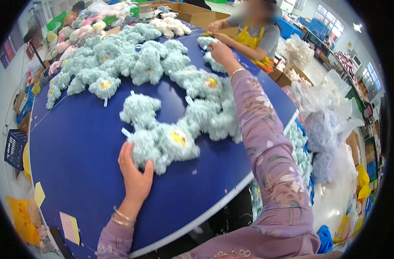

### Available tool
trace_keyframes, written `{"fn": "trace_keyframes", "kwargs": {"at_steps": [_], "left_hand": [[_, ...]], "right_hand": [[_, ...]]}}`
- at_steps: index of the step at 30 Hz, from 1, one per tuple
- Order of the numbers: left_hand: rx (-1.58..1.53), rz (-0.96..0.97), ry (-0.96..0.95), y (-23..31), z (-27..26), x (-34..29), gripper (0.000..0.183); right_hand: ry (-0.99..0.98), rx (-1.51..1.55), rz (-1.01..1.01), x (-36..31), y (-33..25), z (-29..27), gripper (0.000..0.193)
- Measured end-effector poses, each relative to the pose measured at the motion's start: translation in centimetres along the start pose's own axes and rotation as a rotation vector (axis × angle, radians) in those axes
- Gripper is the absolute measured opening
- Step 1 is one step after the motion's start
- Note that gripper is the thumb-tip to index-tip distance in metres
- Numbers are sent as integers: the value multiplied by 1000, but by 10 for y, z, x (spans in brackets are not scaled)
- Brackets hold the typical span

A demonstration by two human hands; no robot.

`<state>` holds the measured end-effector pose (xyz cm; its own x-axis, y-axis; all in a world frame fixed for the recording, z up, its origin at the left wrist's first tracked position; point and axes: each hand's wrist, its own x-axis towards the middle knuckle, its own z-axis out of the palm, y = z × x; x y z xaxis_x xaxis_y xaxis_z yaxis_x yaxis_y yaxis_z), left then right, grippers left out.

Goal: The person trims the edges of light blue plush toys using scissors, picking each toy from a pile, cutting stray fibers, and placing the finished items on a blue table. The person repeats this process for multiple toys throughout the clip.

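Note:
Fluffy pale-teal plush toys, limp and flat, are spread over a blue table. My left hand (136, 175) lies against the near end of one plush toy (146, 149), its thumb and fingers apart at the toy's edge. That toy has a yellow patch and a small white tag. My right hand (220, 52) reaches far across the table, its fingers closed on another teal plush toy (207, 42) at the far edge. Between my hands lie more plush toys (203, 113), touching one another. My right forearm hides part of them.
The blue table (84, 172) has a pale curved rim near me. A large pile of teal plush toys (112, 52) covers its far left. Across the table stands a co-worker in a yellow apron (251, 39). Sticker sheets (70, 228) lie near left; plastic bags (328, 125) stand right.

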<state>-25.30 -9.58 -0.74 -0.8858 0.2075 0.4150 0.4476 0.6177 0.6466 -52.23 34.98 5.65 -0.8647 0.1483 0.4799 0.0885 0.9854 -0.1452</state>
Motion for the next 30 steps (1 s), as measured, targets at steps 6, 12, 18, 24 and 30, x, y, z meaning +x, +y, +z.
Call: {"fn": "trace_keyframes", "kwargs": {"at_steps": [6, 12, 18, 24, 30], "left_hand": [[-37, -117, -71, 4, -4, 2, 67], [-73, -129, -89, 6, -4, 5, 66], [-50, -129, -92, 4, -6, 4, 66], [-56, -118, -104, 5, -3, 5, 64], [-29, -107, -86, 6, -3, 4, 63]], "right_hand": [[-365, -109, 38, 20, 36, 49, 31], [-419, 180, -59, 29, 76, 35, 29], [-248, 198, -39, 1, 59, 23, 24], [-227, -152, -95, -10, 83, 45, 34], [-180, -12, 32, -19, 68, 37, 28]]}}
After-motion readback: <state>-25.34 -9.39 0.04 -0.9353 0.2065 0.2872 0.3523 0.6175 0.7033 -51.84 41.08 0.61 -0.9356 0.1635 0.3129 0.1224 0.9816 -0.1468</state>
